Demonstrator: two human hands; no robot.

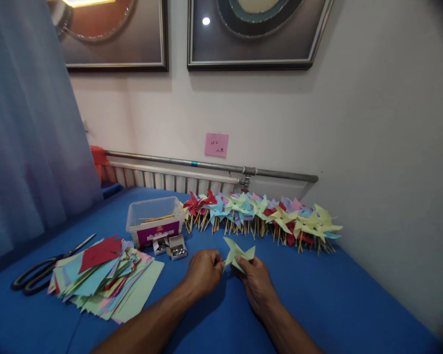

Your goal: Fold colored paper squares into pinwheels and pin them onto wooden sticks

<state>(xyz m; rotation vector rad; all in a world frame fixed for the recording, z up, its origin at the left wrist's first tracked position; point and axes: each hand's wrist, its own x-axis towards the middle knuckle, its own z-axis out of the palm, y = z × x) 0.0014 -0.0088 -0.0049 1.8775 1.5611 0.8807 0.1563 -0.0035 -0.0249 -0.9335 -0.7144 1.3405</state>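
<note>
A pale green paper pinwheel [233, 254], its points folded in toward the middle, is held up just above the blue cloth. My right hand [257, 281] pinches it, with the thumb over its centre and the fingers behind. My left hand [204, 271] is closed at the pinwheel's left edge, its fingertips gripping the paper there. No stick shows on this pinwheel. Beyond my left hand stand two small open boxes of metal pins [177, 249]. Many finished pinwheels [239, 206] on wooden sticks lie in a row past both hands.
A pile of coloured paper sheets [107, 280] lies at the left beside black-handled scissors [47, 268]. A clear plastic tub [153, 211] with thin sticks [157, 218] inside stands behind the boxes. At the back run a radiator [162, 181] and a metal pipe [177, 161].
</note>
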